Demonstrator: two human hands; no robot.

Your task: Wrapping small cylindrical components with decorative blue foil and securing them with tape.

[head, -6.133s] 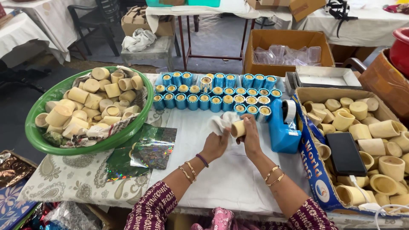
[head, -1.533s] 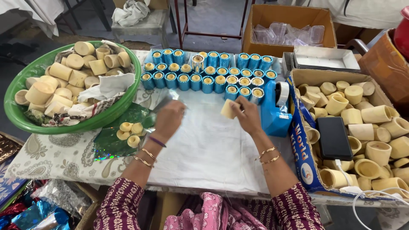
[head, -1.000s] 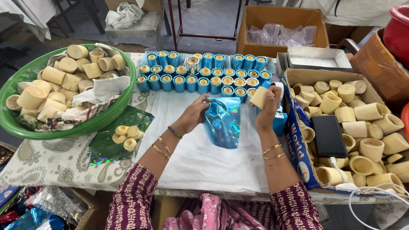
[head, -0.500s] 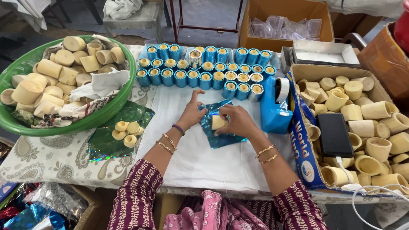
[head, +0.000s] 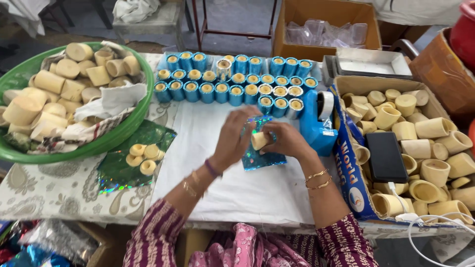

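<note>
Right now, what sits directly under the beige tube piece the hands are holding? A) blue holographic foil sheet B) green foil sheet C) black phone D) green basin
A: the beige tube piece, pinched between the left hand and right hand, sits over a blue holographic foil sheet lying on the white cloth; the green foil sheet lies apart to the left.

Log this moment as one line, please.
left hand: on blue foil sheet | right hand: holding pale cylinder on sheet | blue tape dispenser beside
</note>
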